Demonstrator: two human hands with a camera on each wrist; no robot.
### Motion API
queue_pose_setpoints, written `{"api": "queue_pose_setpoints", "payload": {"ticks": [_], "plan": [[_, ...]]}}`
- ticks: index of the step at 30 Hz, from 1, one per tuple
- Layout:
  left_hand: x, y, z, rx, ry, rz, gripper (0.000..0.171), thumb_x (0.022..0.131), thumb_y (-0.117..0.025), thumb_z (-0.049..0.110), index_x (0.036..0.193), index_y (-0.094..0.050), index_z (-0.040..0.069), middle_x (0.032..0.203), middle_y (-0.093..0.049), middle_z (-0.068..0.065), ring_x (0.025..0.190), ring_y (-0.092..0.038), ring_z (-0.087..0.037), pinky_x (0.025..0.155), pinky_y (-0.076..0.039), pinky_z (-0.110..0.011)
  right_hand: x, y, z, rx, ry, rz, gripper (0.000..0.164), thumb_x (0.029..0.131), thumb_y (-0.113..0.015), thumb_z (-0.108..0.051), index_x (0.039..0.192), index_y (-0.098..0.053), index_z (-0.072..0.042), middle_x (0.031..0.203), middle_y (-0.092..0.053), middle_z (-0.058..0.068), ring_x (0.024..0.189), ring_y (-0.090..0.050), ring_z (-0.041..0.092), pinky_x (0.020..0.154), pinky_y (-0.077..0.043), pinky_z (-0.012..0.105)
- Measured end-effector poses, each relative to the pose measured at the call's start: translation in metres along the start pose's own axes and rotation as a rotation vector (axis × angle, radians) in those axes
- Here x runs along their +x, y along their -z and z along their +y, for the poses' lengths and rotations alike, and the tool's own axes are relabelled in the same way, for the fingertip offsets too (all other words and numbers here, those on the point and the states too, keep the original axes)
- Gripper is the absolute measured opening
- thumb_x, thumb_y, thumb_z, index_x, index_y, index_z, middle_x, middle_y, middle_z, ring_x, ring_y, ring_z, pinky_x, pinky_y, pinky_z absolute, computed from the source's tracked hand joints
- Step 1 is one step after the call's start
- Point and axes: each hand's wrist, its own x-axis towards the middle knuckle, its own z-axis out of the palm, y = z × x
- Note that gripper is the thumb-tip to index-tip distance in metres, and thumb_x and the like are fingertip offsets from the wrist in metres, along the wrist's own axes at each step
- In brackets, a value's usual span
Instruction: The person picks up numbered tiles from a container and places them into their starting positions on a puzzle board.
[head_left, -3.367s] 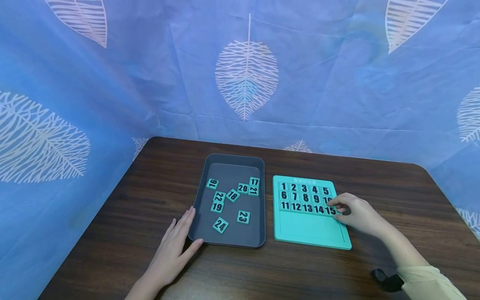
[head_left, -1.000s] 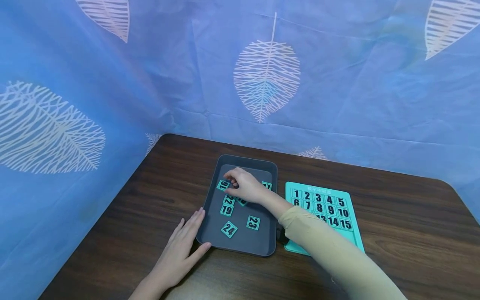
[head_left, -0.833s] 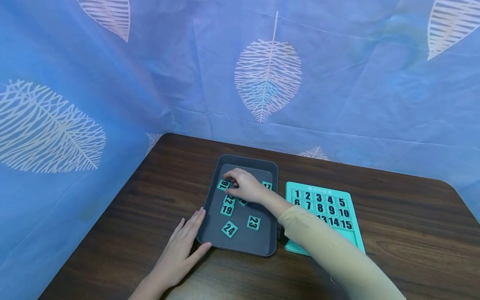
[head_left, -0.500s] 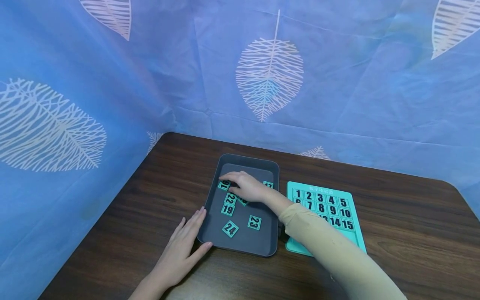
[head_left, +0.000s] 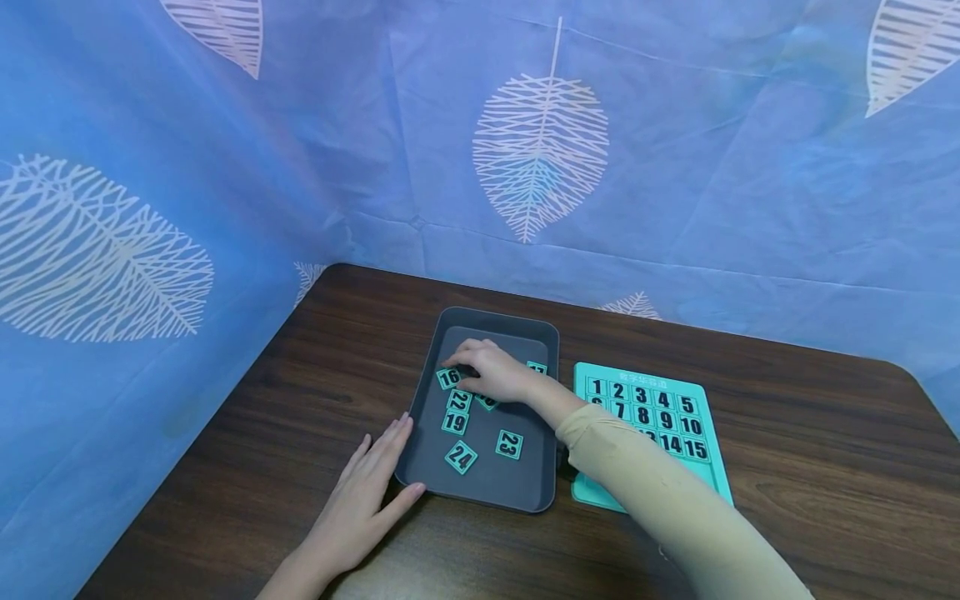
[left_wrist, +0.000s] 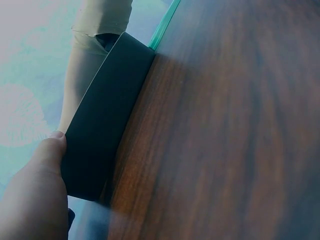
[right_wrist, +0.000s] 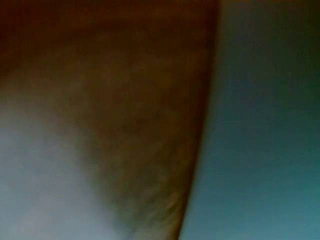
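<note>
A dark grey tray (head_left: 480,492) holds several turquoise number tiles. In the head view my right hand (head_left: 495,371) reaches into it, with fingers curled and fingertips on the number 16 tile (head_left: 448,378), its digits now upright. My left hand (head_left: 356,500) lies with straight fingers along the tray's left edge, thumb at the near corner; the left wrist view shows that thumb against the tray wall (left_wrist: 102,125). Number tiles 22 (head_left: 459,402), 19 (head_left: 454,422), 24 (head_left: 461,457) and 23 (head_left: 509,444) lie loose; others are partly hidden under the right hand. The right wrist view is too blurred to read.
Right of the tray lies a turquoise puzzle board (head_left: 716,475) with rows of numbered tiles at its far side. My right forearm (head_left: 652,492) crosses over it and hides part. A brown wooden table (head_left: 825,467) bears everything, with a blue leaf-print cloth (head_left: 360,108) behind.
My right hand has gone from the board's number 15 tile to the tray. Within the last half second, the number 16 tile has turned from sideways to upright under its fingers. The left hand stays put.
</note>
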Motion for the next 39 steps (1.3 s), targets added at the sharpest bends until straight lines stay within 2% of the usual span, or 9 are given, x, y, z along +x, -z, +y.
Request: {"api": "queue_pose_setpoints", "payload": {"ticks": [6, 11, 14, 19, 24, 29, 39], "plan": [[0.001, 0.000, 0.000, 0.006, -0.002, -0.007, 0.072, 0.096, -0.051, 0.047, 0.154, -0.019, 0.018, 0.158, -0.019, 0.004, 0.143, -0.018, -0.014, 0.112, -0.015, -0.054, -0.001, 0.000, 0.000, 0.001, -0.017, 0.000, 0.034, 0.089, -0.069, -0.016, 0.120, -0.063, -0.003, 0.115, -0.058, 0.010, 0.099, -0.053, 0.021, 0.084, -0.046, 0.034], [0.000, 0.000, 0.001, 0.002, 0.005, -0.004, 0.073, 0.096, -0.053, 0.046, 0.154, -0.019, 0.019, 0.157, -0.019, 0.005, 0.143, -0.018, -0.013, 0.113, -0.015, -0.053, -0.005, 0.003, 0.003, 0.076, -0.038, 0.007, 0.030, 0.088, -0.069, -0.015, 0.115, -0.062, -0.002, 0.102, -0.055, 0.007, 0.085, -0.051, 0.016, 0.076, -0.046, 0.028], [0.000, 0.000, 0.003, 0.005, 0.010, -0.002, 0.073, 0.096, -0.053, 0.046, 0.154, -0.019, 0.019, 0.157, -0.018, 0.006, 0.143, -0.018, -0.013, 0.113, -0.015, -0.053, -0.011, 0.010, 0.002, 0.110, -0.055, 0.052, 0.030, 0.088, -0.070, -0.016, 0.114, -0.062, -0.004, 0.100, -0.053, 0.004, 0.084, -0.051, 0.014, 0.076, -0.047, 0.026], [0.000, 0.001, 0.004, 0.010, 0.014, 0.004, 0.073, 0.095, -0.054, 0.046, 0.154, -0.020, 0.020, 0.157, -0.019, 0.006, 0.142, -0.019, -0.014, 0.113, -0.015, -0.053, -0.030, 0.024, -0.007, 0.183, -0.033, 0.164, 0.032, 0.086, -0.071, -0.015, 0.115, -0.061, -0.006, 0.104, -0.053, 0.003, 0.089, -0.057, 0.014, 0.079, -0.051, 0.026], [-0.001, 0.001, 0.004, 0.009, -0.013, 0.019, 0.072, 0.096, -0.054, 0.044, 0.154, -0.020, 0.018, 0.157, -0.023, 0.000, 0.142, -0.023, -0.020, 0.111, -0.017, -0.056, -0.060, 0.036, -0.020, 0.201, -0.039, 0.257, 0.031, 0.085, -0.072, -0.013, 0.113, -0.060, -0.007, 0.102, -0.055, 0.001, 0.088, -0.059, 0.015, 0.078, -0.053, 0.032], [-0.002, 0.000, 0.005, 0.014, -0.020, 0.022, 0.072, 0.096, -0.053, 0.044, 0.154, -0.019, 0.019, 0.157, -0.023, -0.001, 0.142, -0.023, -0.021, 0.111, -0.017, -0.055, -0.103, 0.048, -0.028, 0.159, -0.072, 0.298, 0.032, 0.084, -0.073, -0.013, 0.114, -0.061, -0.009, 0.104, -0.057, 0.001, 0.087, -0.056, 0.013, 0.075, -0.053, 0.038], [-0.004, -0.001, 0.005, 0.012, -0.021, 0.018, 0.072, 0.097, -0.053, 0.045, 0.154, -0.018, 0.018, 0.157, -0.022, -0.001, 0.142, -0.023, -0.022, 0.113, -0.014, -0.052, -0.189, 0.052, -0.009, 0.116, -0.275, 0.312, 0.036, 0.082, -0.076, -0.010, 0.115, -0.062, -0.010, 0.104, -0.059, -0.002, 0.087, -0.060, 0.016, 0.075, -0.054, 0.038]]}}
